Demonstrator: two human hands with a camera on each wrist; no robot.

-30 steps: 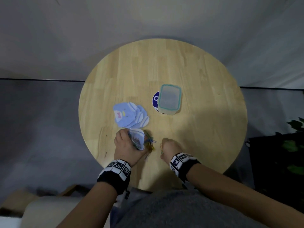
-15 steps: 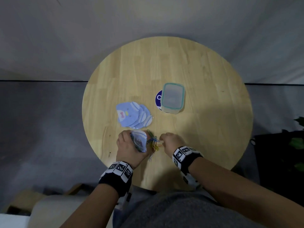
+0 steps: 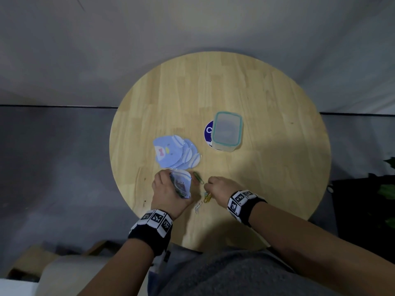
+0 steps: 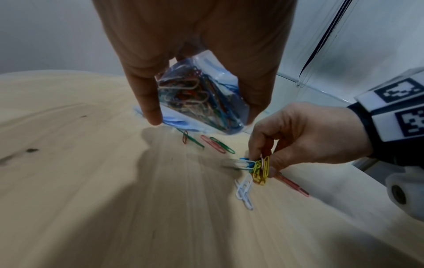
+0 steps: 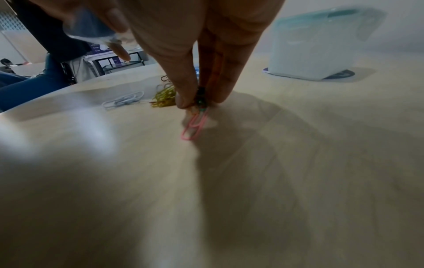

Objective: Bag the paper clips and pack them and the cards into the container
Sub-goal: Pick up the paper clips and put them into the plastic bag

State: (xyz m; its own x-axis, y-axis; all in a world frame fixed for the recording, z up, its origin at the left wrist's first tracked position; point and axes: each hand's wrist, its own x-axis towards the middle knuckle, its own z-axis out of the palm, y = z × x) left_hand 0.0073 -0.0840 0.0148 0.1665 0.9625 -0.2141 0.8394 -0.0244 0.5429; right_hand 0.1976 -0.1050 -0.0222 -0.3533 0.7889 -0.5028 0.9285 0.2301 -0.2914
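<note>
My left hand (image 3: 168, 192) grips a small clear bag (image 3: 181, 183) (image 4: 199, 94) partly filled with coloured paper clips, just above the table. To its right, my right hand (image 3: 220, 188) (image 4: 298, 137) pinches a few clips at the tabletop: yellow ones (image 4: 261, 169) in the left wrist view, a pink one (image 5: 195, 125) in the right wrist view. Loose clips lie between the hands: white (image 3: 198, 207) (image 4: 244, 190), green (image 3: 198, 177) and red (image 4: 212, 144). A fan of blue penguin cards (image 3: 174, 152) lies beyond the bag. The lidded clear container (image 3: 227, 131) (image 5: 321, 45) stands behind.
The round wooden table (image 3: 267, 167) has bare wood to the right and at the back. A round blue sticker (image 3: 208, 131) lies under the container's left side. A dark plant (image 3: 386, 189) stands off the table's right edge.
My right hand moved left and forward from the table's near edge to the loose clips and closed on some. The left hand kept holding the bag in place.
</note>
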